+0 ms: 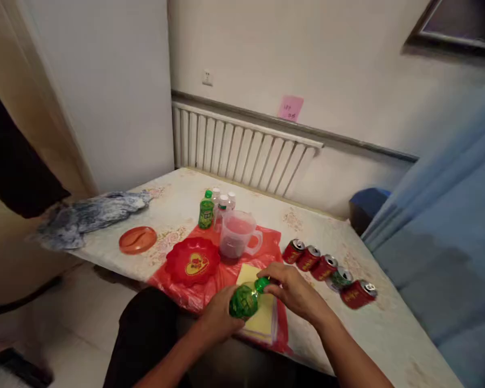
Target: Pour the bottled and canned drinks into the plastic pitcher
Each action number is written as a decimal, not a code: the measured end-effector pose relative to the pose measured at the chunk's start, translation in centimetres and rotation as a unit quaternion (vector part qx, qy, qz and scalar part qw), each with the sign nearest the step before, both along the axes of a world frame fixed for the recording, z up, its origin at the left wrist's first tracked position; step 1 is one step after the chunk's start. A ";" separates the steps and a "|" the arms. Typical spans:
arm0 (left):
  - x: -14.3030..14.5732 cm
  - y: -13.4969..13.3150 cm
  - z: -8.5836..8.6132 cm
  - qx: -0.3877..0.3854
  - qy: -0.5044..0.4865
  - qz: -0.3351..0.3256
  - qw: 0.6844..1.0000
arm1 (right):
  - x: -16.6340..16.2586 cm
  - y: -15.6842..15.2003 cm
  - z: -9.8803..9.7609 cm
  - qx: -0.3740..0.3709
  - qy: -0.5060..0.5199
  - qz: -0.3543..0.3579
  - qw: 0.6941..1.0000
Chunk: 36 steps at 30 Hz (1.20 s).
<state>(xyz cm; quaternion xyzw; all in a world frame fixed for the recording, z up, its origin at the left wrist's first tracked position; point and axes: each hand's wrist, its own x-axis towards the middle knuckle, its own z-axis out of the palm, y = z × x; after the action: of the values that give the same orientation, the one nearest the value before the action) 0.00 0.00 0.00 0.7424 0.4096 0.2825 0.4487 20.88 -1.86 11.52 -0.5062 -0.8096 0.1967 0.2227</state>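
My left hand (pixel 222 315) is wrapped round the body of a green-labelled plastic bottle (pixel 243 302), which is tilted with its neck toward the right. Fingers of my right hand (pixel 288 288) pinch the bottle's green cap (pixel 262 284); the cap sits at the neck. Beneath the bottle lie yellow sheets (pixel 264 318) on a red plastic sheet (pixel 281 323). A translucent measuring jug (pixel 236 237) with a handle stands just beyond my hands. To its left is a red scalloped plate (pixel 173 267) with a yellow heart print.
Behind the jug stand another green bottle (pixel 206 213) and several white-capped clear bottles (pixel 231 200). Several drink cans (pixel 324 268) form a row at the right. An orange lid (pixel 137 240) and a crumpled grey cloth (pixel 101 215) are at the left. A radiator (pixel 242 148) runs along the wall.
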 end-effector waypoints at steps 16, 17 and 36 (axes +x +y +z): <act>0.3 -0.1 1.2 0.009 0.023 0.002 1.000 | 0.5 -0.2 -0.2 -0.009 0.015 0.002 1.000; 0.3 -0.1 1.2 0.008 0.022 0.001 1.000 | 0.5 -0.2 -0.2 -0.009 0.015 0.003 1.000; 0.3 0.2 0.3 0.010 0.020 0.000 1.000 | 0.2 0.1 0.3 -0.038 -0.035 -0.007 0.999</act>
<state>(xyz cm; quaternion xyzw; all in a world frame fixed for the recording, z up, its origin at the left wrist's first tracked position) 0.33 0.24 0.33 0.7520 0.4157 0.2718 0.4333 21.11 -1.80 11.81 -0.5261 -0.8054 0.2083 0.1765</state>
